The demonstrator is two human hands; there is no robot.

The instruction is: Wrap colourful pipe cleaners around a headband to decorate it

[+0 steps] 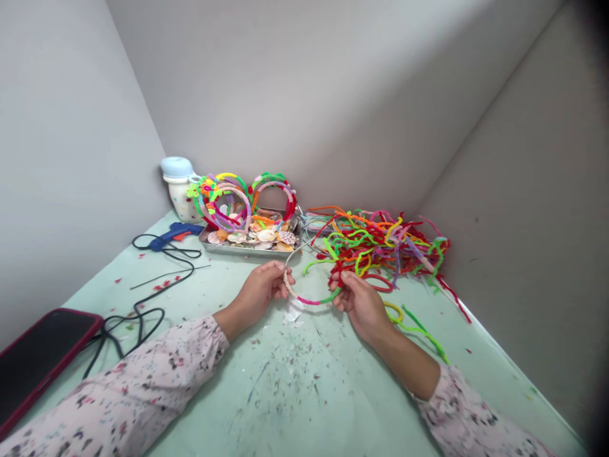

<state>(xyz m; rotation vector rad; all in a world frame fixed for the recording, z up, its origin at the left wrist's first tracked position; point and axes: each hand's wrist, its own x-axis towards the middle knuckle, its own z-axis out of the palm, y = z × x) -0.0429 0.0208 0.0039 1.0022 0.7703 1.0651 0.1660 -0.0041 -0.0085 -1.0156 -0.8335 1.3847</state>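
Between my hands, above the table, is a headband (310, 301) partly wrapped in pale pink, magenta and green pipe cleaner, with a red wrapped part at its right end. Its left end is bare wire-like band. My left hand (263, 287) pinches the pale pink stretch, fingers closed. On the other side, my right hand (359, 301) is closed round the green and red end; its fingertips partly hide the red pipe cleaner (337, 273). Just behind the right hand lies a heap of colourful pipe cleaners (375, 241).
A metal tray (247, 251) holds seashells (266, 236), with finished colourful headbands (228, 203) standing on it. A blue glue gun (174, 235) with a black cord, a blue-lidded white cup (181, 190) and a phone (42, 355) are at left. Loose green pipe cleaners (423, 327) lie at right.
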